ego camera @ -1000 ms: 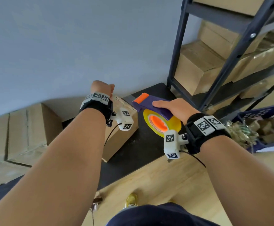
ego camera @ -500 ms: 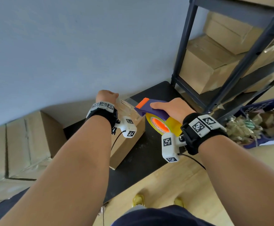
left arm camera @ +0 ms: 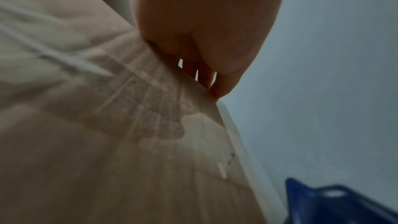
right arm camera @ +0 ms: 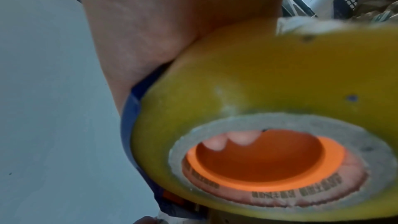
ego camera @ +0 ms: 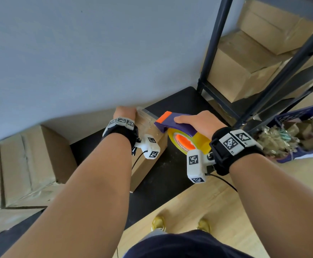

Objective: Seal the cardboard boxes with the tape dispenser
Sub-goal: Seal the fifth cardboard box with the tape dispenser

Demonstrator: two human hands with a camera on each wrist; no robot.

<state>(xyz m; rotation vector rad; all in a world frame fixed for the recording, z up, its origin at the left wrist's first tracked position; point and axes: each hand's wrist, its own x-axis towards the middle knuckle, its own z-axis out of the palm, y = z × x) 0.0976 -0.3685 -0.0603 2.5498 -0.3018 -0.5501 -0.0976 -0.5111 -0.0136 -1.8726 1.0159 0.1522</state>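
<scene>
The left hand [ego camera: 124, 113] clamps the cardboard box [ego camera: 148, 161] at its far edge, probably steadying it. The right hand [ego camera: 201, 123] has its grip around the tape dispenser [ego camera: 178, 133] (nose at the box top), ready to tape.

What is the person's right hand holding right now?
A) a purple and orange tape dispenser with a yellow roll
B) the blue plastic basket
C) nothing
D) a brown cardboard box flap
A: the right hand is wrapped over the top of the purple and orange tape dispenser, with fingertips showing inside the roll's orange core.
</scene>
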